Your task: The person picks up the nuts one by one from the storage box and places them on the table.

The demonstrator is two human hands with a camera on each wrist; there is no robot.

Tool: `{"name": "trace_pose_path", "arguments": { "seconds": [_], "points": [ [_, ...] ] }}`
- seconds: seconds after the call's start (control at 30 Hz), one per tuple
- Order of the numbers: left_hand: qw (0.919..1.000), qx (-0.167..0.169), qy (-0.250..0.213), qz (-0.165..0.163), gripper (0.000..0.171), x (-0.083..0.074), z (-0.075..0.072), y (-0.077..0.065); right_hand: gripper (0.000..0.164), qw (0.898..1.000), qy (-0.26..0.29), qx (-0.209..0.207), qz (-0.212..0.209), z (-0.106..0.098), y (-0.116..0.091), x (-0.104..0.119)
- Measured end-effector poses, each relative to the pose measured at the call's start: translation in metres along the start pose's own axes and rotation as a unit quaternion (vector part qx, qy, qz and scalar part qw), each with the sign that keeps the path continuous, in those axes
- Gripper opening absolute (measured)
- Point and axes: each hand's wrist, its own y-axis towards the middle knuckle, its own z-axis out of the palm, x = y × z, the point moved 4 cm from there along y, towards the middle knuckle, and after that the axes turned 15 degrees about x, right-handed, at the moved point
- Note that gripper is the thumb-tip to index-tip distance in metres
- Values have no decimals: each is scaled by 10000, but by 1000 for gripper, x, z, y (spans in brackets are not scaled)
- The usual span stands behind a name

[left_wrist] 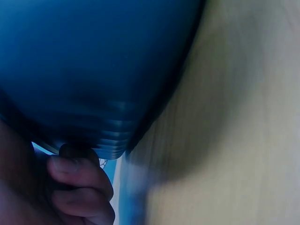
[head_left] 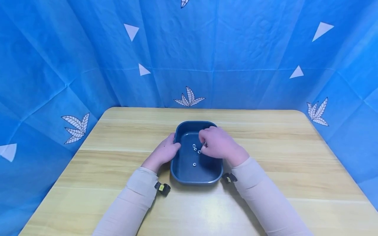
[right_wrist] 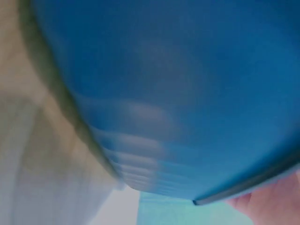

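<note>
A dark blue rectangular plastic bin stands on the table, with several small metal nuts lying loose on its floor. My left hand grips the bin's left rim, thumb over the edge and fingers along the outer wall; those fingers look curled in the left wrist view. Over the right side of the bin, my right hand has its fingers curled with a metal nut showing between them. Whether more nuts are inside that hand is hidden. The bin's outer wall fills most of the right wrist view.
The bin rests on a light wood-grain table. Behind and at both sides hangs a blue curtain with white leaf and triangle prints. Small black wrist devices sit by both cuffs, close to the bin's near corners.
</note>
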Motion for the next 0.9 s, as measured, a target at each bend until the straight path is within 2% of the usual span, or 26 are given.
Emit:
{"name": "trace_pose_path", "arguments": {
  "seconds": [0.3, 0.9],
  "points": [
    [10000, 19, -12, 28, 54, -3, -1, -1, 11, 9976, 573, -314, 226, -27, -15, -4],
    [9999, -52, -108, -38, 54, 2, 0, -2, 13, 9957, 755, -313, 442, -56, -48, -26]
  ]
}}
